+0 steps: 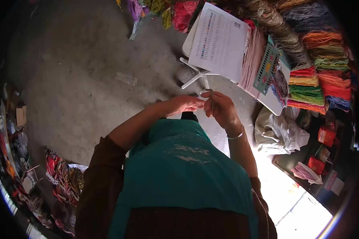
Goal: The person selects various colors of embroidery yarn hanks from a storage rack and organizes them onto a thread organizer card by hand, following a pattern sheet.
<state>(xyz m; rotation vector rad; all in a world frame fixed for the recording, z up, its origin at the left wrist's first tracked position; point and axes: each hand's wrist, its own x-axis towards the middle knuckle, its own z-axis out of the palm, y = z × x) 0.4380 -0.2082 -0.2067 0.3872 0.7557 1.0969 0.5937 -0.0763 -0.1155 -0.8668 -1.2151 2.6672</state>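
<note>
My left hand (184, 105) and my right hand (222, 108) come together in front of my waist, above the teal apron (187, 159). The left one has its fingers bent and pressed together, their tips beside the right hand's fingers. Thumb and forefinger of the right hand are pinched, with a small greyish thing at their tips too small to name. A bracelet circles the right wrist. Just beyond the hands stands the white star-shaped foot (201, 73) of a stand or stool.
A printed chart (219, 42) lies on a white table (272, 104) with pale pink yarn (253, 61) and a green spiral booklet (267, 67). Bundles of coloured yarn (307, 89) are stacked at right. A white sack (277, 131) sits below. More yarn (64, 175) lies at lower left.
</note>
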